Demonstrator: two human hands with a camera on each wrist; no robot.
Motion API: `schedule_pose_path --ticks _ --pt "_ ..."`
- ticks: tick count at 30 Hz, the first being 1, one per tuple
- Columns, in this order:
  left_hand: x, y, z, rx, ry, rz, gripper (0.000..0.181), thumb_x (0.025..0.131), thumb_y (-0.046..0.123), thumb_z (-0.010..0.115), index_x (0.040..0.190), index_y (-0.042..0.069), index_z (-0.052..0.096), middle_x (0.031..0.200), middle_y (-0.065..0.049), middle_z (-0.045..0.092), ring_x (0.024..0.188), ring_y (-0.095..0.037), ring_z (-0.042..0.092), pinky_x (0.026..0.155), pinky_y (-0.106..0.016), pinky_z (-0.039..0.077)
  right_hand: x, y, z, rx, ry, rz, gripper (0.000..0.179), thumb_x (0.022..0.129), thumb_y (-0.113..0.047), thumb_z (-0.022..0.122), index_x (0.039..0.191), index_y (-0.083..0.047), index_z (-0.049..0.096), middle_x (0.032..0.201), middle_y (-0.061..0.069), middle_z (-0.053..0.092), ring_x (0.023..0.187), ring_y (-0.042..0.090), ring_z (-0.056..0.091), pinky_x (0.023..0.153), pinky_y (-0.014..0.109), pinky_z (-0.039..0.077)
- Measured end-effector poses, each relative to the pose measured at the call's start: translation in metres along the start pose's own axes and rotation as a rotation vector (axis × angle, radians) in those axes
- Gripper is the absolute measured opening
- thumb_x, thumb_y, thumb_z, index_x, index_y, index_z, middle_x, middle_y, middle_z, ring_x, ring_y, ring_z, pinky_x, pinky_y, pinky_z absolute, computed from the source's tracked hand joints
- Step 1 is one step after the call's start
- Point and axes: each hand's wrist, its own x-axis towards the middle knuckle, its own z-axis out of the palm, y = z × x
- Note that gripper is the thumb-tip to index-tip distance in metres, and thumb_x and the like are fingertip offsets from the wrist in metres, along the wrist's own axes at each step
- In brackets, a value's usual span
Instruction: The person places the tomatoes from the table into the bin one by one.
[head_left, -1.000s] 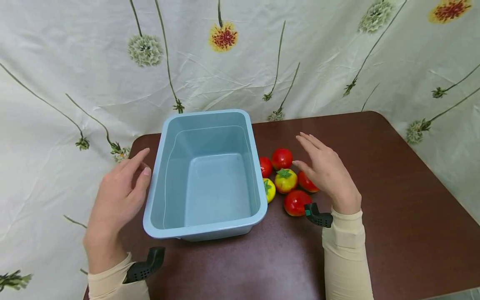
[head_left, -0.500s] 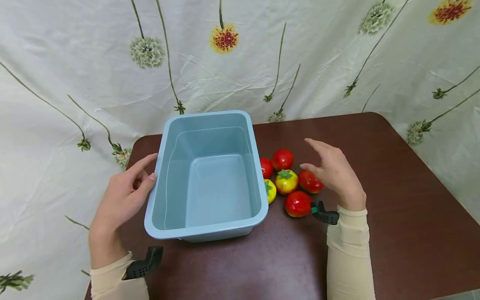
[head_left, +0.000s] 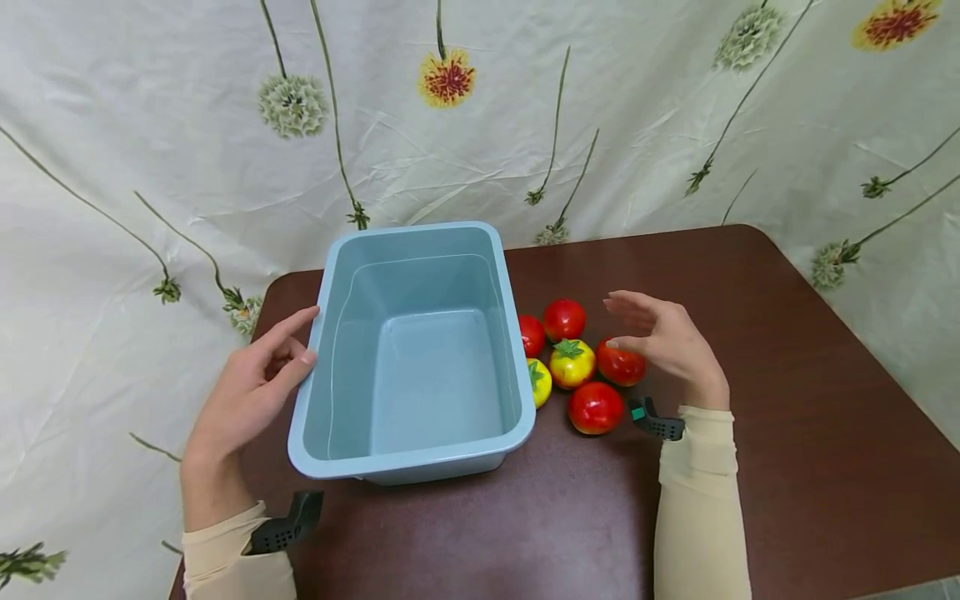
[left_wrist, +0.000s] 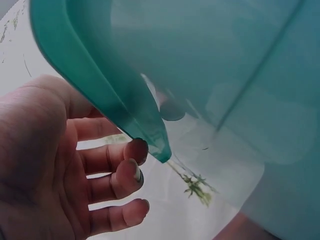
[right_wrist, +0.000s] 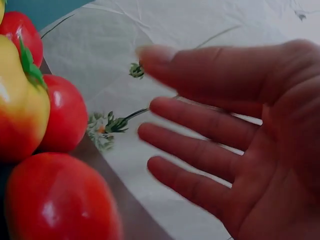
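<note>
A light blue plastic basin (head_left: pixel 412 461) stands on the table, nothing inside it. My left hand (head_left: pixel 240 387) is at its left rim, index fingertip and thumb tip right at the edge. In the left wrist view the other fingers hang loosely below the rim (left_wrist: pixel 90 75). My right hand (head_left: pixel 675 346) holds nothing, its fingers gently bent and thumb apart, over the right side of a red tomato-like fruit (head_left: pixel 621 368). Beside it lie another red fruit (head_left: pixel 596 408), a yellow-red one (head_left: pixel 572 367) with green leaves on top, and a red one (head_left: pixel 564 320) behind.
The basin's right side partly hides a red fruit (head_left: pixel 532 336) and a yellow fruit (head_left: pixel 538 383). A dark brown table (head_left: pixel 810 417) extends to the right. Behind it hangs a white flower-print cloth (head_left: pixel 637 125). Each wrist wears a black camera mount (head_left: pixel 288 529).
My left hand has moved right to the basin's rim. My right hand has shifted slightly right and down, its fingers bending more. The basin and fruits stay in place.
</note>
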Motion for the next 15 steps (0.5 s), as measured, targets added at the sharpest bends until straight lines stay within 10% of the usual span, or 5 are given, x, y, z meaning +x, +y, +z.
schedule_pose_path --ticks 6,15 --pt "0.0 -0.005 0.0 -0.068 -0.022 0.032 0.056 0.095 0.004 0.055 0.148 0.016 0.04 0.074 0.0 0.057 0.061 -0.012 0.055 0.062 -0.023 0.04 0.0 0.026 0.001 0.307 -0.001 -0.021 0.056 0.085 -0.005 0.071 0.137 -0.008 0.052 0.137 0.014 0.058 0.12 0.014 0.059 0.096 0.02 0.048" --pt "0.002 -0.008 0.002 -0.076 -0.039 0.029 0.053 0.096 0.005 0.052 0.147 0.015 0.042 0.073 -0.001 0.054 0.062 -0.013 0.051 0.061 -0.025 0.038 -0.001 0.059 0.009 0.579 0.041 -0.128 0.049 0.083 0.009 0.064 0.13 0.01 0.05 0.124 0.009 0.067 0.111 0.012 0.066 0.094 0.023 0.051"
